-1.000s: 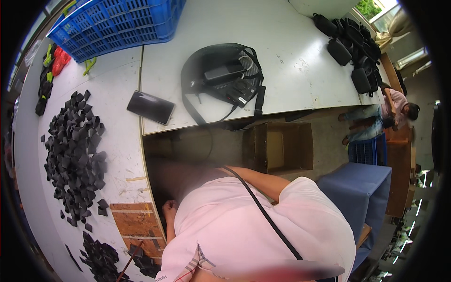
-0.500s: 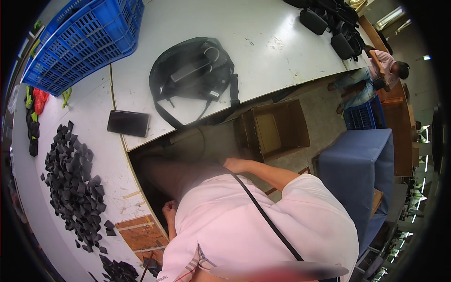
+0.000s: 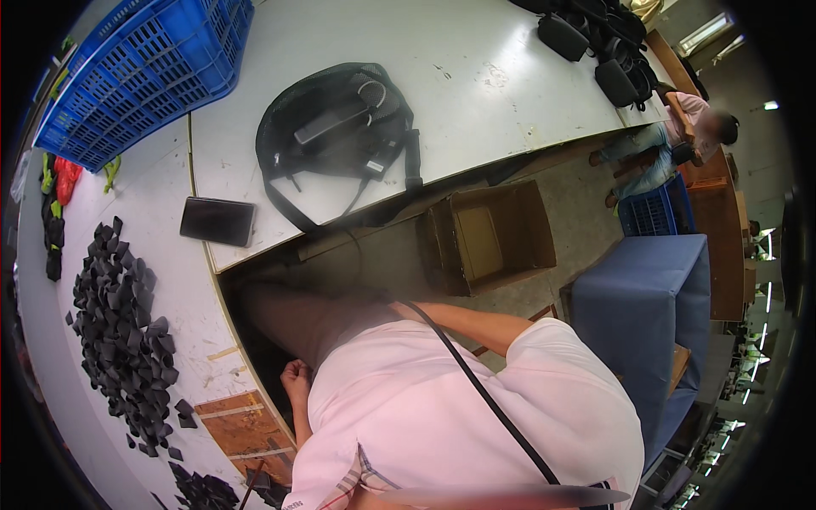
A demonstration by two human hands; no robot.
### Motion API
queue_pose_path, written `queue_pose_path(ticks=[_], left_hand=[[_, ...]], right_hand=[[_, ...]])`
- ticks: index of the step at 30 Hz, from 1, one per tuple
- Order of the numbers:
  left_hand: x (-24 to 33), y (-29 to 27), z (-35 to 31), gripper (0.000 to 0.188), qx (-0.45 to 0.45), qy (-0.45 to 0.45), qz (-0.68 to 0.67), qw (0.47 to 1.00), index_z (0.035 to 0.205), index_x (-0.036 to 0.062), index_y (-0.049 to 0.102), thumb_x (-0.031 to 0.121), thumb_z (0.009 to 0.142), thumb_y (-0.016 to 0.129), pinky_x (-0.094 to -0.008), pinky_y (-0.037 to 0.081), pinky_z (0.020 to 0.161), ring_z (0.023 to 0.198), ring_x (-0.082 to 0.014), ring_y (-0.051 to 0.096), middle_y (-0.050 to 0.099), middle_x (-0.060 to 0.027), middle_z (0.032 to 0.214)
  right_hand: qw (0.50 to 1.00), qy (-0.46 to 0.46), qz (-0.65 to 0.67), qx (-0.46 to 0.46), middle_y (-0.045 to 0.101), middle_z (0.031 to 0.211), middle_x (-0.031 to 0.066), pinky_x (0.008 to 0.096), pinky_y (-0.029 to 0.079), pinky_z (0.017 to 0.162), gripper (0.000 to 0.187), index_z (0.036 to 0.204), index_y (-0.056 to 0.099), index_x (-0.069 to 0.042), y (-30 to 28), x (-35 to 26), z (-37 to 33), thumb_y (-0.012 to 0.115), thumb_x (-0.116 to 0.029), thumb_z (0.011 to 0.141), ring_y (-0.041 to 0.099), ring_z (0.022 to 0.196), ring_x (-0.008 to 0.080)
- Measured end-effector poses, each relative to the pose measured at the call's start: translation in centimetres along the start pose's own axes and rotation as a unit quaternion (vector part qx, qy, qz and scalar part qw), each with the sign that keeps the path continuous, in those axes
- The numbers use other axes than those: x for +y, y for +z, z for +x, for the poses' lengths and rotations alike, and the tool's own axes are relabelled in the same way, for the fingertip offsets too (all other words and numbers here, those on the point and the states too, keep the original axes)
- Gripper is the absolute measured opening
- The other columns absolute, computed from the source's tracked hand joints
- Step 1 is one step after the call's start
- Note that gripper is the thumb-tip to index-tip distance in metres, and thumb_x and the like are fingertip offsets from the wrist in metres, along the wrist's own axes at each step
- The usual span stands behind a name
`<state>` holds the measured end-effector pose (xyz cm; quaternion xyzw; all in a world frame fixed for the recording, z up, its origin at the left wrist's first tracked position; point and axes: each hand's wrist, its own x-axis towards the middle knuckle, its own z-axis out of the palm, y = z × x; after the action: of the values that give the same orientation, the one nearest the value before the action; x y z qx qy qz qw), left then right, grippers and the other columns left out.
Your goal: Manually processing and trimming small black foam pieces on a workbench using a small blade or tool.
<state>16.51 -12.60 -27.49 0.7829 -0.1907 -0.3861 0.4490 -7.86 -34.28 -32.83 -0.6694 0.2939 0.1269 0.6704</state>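
Observation:
My left hand [image 3: 296, 378] hangs below the table edge beside my left thigh, its fingers curled. Whether anything lies in them is hidden. At my lap on the other side rests my right hand [image 3: 410, 313], half covered by a black strap [image 3: 476, 378] that runs down across my pink shirt; its fingers do not show. Nearest on the table is a black mesh bag [image 3: 327, 157] with a grey device and a cable seen through it, its straps hanging over the edge. A dark phone [image 3: 218, 222] lies to the left of it.
A heap of small black folded pieces [image 3: 123, 340] covers the left table. Blue crates [image 3: 144, 81] stand at the far left, black pouches [image 3: 599, 51] far right. An open cardboard box [image 3: 489, 238] and a blue-covered stand [image 3: 637, 289] are right. Another person [image 3: 680, 136] sits beyond.
The view has shifted slightly, so the tabletop things appear a little further left. My left hand is slightly higher in the picture; my right hand has drawn back under the strap.

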Motion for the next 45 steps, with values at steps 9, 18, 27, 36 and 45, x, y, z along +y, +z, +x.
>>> queue_pose_path(ticks=[9, 18, 27, 36, 45], left_hand=[[0.8, 0.2, -1.5, 0.006, 0.017, -0.011, -0.087, 0.996, 0.076, -0.0011, 0.054, -0.001, 0.075, 0.049, -0.0182, 0.036, 0.047, 0.050, -0.0049, 0.045, 0.052, 0.0001, 0.060], [0.9, 0.2, -2.3, 0.006, 0.041, -0.015, -0.085, 0.995, 0.080, -0.0021, 0.055, 0.002, 0.077, 0.051, -0.0184, 0.038, 0.049, 0.053, -0.0060, 0.047, 0.055, -0.0014, 0.064], [1.1, 0.0, -3.1, 0.007, 0.047, -0.029, -0.117, 0.992, 0.082, -0.0014, 0.055, 0.004, 0.080, 0.051, -0.0174, 0.035, 0.045, 0.051, -0.0045, 0.045, 0.054, -0.0006, 0.064], [2.2, 0.4, -4.4, 0.008, 0.079, -0.019, -0.121, 0.989, 0.084, -0.0003, 0.055, 0.006, 0.081, 0.052, -0.0173, 0.035, 0.044, 0.050, -0.0050, 0.045, 0.054, -0.0002, 0.064], [2.4, 0.2, -5.9, 0.009, 0.120, -0.011, -0.124, 0.985, 0.085, -0.0006, 0.055, 0.007, 0.081, 0.051, -0.0177, 0.036, 0.046, 0.050, -0.0052, 0.046, 0.054, -0.0007, 0.065]], right_hand=[[0.999, 0.040, 0.032, -0.005, 0.059, 0.092, 0.0197, 0.0327, 0.040, 0.080, 0.061, 0.095, 0.059, 0.000, 1.6, 3.6, 6.2, 0.033, -0.054, 0.083, 0.055, 0.087, 0.0245], [0.994, 0.038, 0.106, -0.010, 0.056, 0.101, 0.0195, 0.0353, 0.036, 0.085, 0.069, 0.101, 0.056, 0.002, 1.1, -1.9, 5.9, 0.033, -0.059, 0.080, 0.052, 0.096, 0.0289], [0.992, 0.028, 0.121, -0.038, 0.056, 0.101, 0.0185, 0.0341, 0.036, 0.086, 0.070, 0.103, 0.056, 0.002, 0.6, -4.7, 4.6, 0.034, -0.061, 0.080, 0.052, 0.095, 0.0274], [0.996, -0.084, -0.015, -0.022, 0.059, 0.081, 0.0177, 0.0361, 0.041, 0.072, 0.051, 0.082, 0.059, 0.001, 0.2, -4.9, 5.5, 0.041, -0.046, 0.082, 0.054, 0.075, 0.0255], [0.991, -0.081, -0.108, 0.007, 0.056, 0.073, 0.0190, 0.0382, 0.040, 0.065, 0.042, 0.077, 0.055, 0.000, 0.3, -4.5, 5.4, 0.042, -0.040, 0.082, 0.053, 0.068, 0.0272]])
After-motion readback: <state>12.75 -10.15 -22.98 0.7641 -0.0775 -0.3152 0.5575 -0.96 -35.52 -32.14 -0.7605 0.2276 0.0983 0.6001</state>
